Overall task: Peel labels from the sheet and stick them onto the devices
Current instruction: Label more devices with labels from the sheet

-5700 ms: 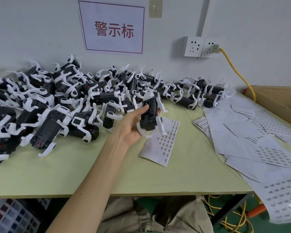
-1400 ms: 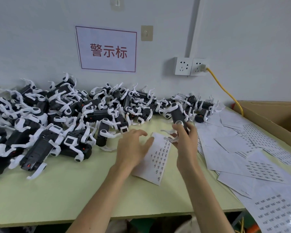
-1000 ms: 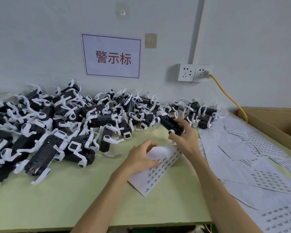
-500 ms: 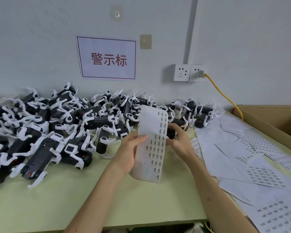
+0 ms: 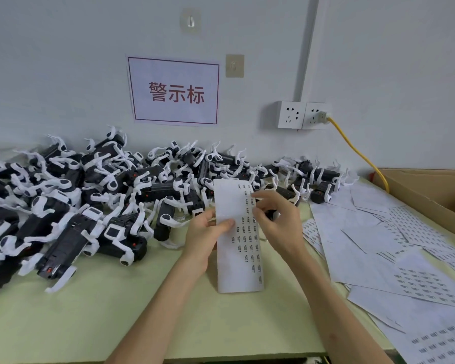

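Head camera: A person's left hand (image 5: 208, 237) grips a white label sheet (image 5: 237, 261) at centre frame, thumb across its front and fingers curled behind its left edge, holding it upright over a pale green desk (image 5: 116, 311). The right hand (image 5: 279, 227) meets the sheet's right side, where its thumb and forefinger pinch narrowly at the printed columns of small dark labels; whether a label has lifted is too small to tell. A dark object shows just under that hand's curled fingers, too hidden to identify. Behind the sheet, a heap of black devices (image 5: 90, 195) with white clips fills the left and middle of the frame along the wall. More label sheets (image 5: 378, 245) lie overlapping at lower right, beside an open cardboard box (image 5: 431, 190) at the right edge. Above, a red-lettered sign (image 5: 175, 91) hangs on the wall, and a yellow cable (image 5: 357, 153) runs down from a double socket (image 5: 304, 115).
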